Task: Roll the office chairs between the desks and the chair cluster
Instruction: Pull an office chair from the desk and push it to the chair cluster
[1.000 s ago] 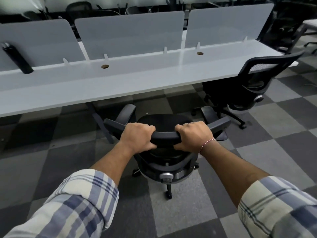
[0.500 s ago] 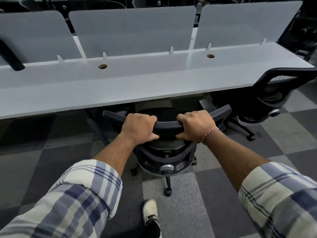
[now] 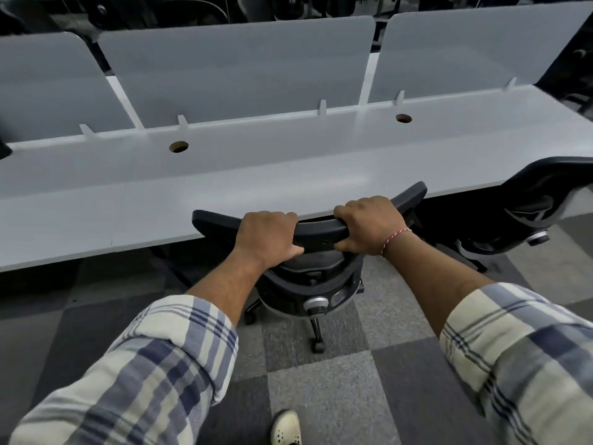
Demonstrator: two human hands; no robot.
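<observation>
chair [image 3: 316,284]: top rail gripped by left hand [image 3: 268,234] and right hand [image 3: 369,229], fingers curled over | seat tucked under table [image 3: 224,191] edge | second chair [image 3: 539,200] seen at right

A checkered grey carpet floor [image 3: 321,396] fills the lower frame. On it stand a black office chair [image 3: 316,227] at centre and a second chair [image 3: 545,175] at right. A long grey desk [image 3: 224,187] crosses the middle, with upright panels [image 3: 237,69] along its far edge.
</observation>
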